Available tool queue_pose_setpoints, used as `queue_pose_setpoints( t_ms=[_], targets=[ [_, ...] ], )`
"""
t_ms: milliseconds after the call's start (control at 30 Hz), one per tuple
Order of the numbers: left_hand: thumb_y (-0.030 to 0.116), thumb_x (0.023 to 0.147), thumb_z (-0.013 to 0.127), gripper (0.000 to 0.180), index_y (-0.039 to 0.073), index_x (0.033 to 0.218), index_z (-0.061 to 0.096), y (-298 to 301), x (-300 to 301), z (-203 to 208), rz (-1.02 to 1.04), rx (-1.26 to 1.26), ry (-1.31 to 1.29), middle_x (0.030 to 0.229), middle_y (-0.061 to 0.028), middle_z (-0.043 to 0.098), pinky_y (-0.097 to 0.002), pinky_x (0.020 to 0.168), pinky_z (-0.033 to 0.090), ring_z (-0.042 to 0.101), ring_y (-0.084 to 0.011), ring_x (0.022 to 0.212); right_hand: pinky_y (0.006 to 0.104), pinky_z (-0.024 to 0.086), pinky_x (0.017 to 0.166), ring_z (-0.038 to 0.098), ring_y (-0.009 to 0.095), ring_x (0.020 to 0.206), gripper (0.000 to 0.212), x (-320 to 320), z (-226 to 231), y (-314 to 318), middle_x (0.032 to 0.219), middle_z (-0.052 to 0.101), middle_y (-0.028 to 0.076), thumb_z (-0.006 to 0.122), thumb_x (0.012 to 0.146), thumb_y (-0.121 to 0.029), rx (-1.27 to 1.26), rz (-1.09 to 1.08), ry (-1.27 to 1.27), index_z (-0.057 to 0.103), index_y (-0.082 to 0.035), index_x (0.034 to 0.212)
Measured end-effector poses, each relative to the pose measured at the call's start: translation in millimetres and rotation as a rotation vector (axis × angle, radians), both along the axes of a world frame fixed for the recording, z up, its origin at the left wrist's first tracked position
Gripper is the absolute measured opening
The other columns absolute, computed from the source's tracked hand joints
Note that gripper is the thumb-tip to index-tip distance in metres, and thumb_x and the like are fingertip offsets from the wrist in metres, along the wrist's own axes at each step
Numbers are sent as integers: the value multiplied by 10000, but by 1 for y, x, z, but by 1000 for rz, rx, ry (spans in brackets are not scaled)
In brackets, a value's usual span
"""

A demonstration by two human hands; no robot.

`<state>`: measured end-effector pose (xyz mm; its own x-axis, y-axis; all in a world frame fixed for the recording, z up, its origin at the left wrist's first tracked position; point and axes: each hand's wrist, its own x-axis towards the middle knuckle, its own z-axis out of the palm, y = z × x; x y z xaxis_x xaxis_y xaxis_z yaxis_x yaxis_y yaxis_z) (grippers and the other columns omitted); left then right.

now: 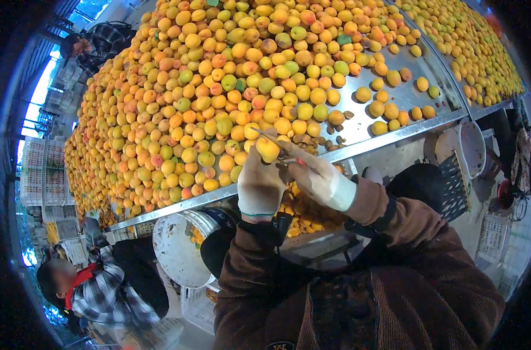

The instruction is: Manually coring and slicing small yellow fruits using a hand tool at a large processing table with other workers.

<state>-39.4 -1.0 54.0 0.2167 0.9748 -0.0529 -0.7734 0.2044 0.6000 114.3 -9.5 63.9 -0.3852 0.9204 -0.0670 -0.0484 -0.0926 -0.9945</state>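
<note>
Both my hands, in white gloves, meet over the table's near edge. My left hand (259,185) is closed around a yellow apricot (267,150), held up between thumb and fingers. Closed on a small bladed tool (270,138) with red at its handle, my right hand (322,182) brings the thin metal blade against the fruit. Whether the tool is a knife or shears I cannot tell. A big heap of apricots (218,87) covers the metal table just beyond. Below my hands, apricot halves (303,216) lie in a container partly hidden by my arms.
The table's raised metal rim (394,129) runs across in front of me. A white bucket (180,248) stands at lower left, another pale bucket (474,149) at right. A co-worker in a checked shirt (116,291) sits at left. Stacked crates (43,172) stand beyond.
</note>
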Motion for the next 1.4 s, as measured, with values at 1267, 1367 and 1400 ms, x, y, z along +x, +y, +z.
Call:
queue_pose_setpoints(
  t_ms=[1267, 1367, 1400],
  targets=[
    [386, 1015, 383, 510, -12, 1335, 398, 0, -14, -42, 156, 125, 885, 1182, -98, 592, -335, 883, 478, 592, -240, 1028, 503, 490, 687, 608, 451, 838, 309, -22, -36, 7, 851, 627, 255, 551, 906, -288, 197, -76, -477, 490, -84, 1130],
    [406, 1001, 430, 494, 21, 1311, 435, 6, -33, -64, 165, 137, 1149, 1211, -103, 573, -325, 910, 467, 572, -224, 1067, 435, 495, 705, 614, 391, 849, 321, -20, -36, 10, 872, 630, 228, 570, 913, -278, 184, -120, -232, 516, -47, 1130],
    [406, 995, 448, 483, 31, 1301, 448, 9, -33, -59, 155, 80, 1098, 1214, -102, 568, -320, 912, 464, 567, -214, 1073, 391, 495, 722, 618, 336, 857, 339, -17, -43, 11, 890, 630, 204, 569, 923, -261, 154, -88, -235, 519, -35, 1170]
  ],
)
